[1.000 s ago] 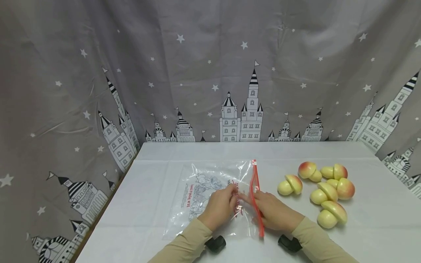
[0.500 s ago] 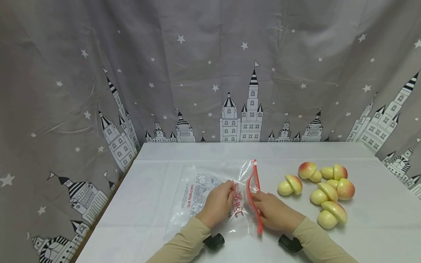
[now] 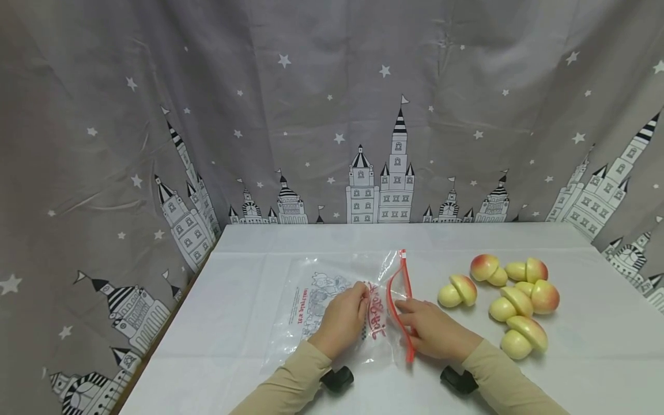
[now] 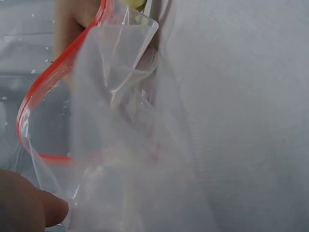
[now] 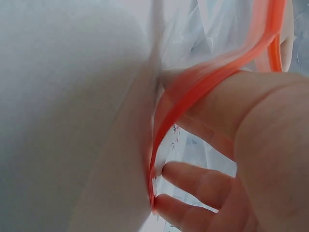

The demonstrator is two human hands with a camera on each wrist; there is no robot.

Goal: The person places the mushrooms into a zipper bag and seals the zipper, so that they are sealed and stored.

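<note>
A clear zip bag (image 3: 313,302) with blue and red print lies flat on the white table, its mouth facing right. Red seal strips (image 3: 391,302) edge that mouth and bow apart. My left hand (image 3: 339,320) pinches the upper film near the red lettering; its thumb (image 4: 29,205) shows against the film in the left wrist view. At the mouth is my right hand (image 3: 436,328), fingers spread and loosely bent. In the right wrist view, some fingers (image 5: 198,183) touch the red strip and part of the hand passes behind it, within the opening.
Several yellow and red mushroom-shaped toys (image 3: 516,302) lie in a group right of the bag; one (image 3: 457,291) is nearest the right hand. Behind the white table (image 3: 249,242) hangs a grey curtain (image 3: 311,115) printed with castles and stars.
The red strips have spread wider apart as the left hand draws the upper film slightly left. The right fingers have drawn back a little from deeper inside the bag.
</note>
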